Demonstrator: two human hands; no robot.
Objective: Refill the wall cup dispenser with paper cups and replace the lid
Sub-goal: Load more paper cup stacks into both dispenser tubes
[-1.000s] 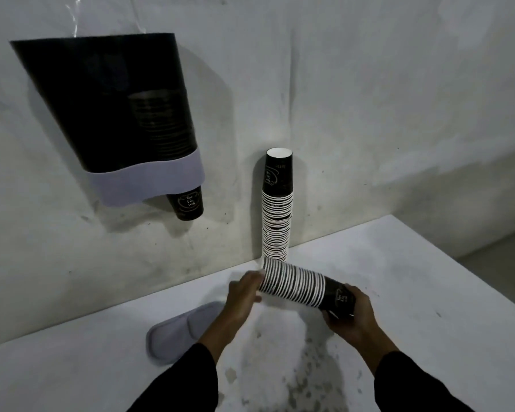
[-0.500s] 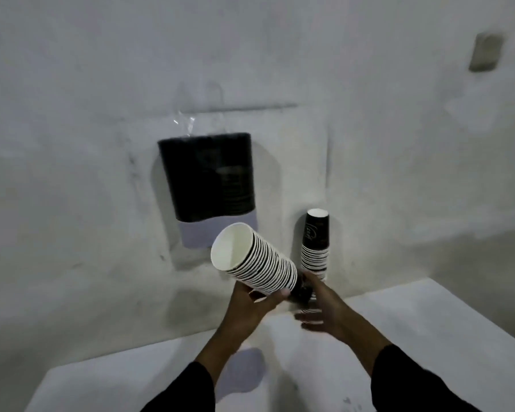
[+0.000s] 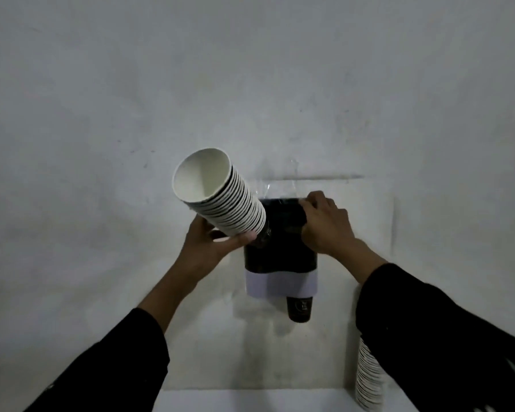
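Your left hand (image 3: 204, 248) clamped the tilted cup stack (image 3: 220, 197), right hand (image 3: 324, 224) gripping the dispenser (image 3: 280, 254) top; loose nested cups risked sliding apart

A nested stack of paper cups (image 3: 223, 200), black with white rims, tilts up and to the left, its white open mouth toward the camera, its base gripped in the left hand (image 3: 208, 248). The wall cup dispenser (image 3: 280, 263), black above a pale band, sits between both hands, the right hand (image 3: 324, 224) on its upper right corner. One black cup (image 3: 299, 308) pokes from its bottom. A second stack (image 3: 367, 379) stands below the right sleeve.
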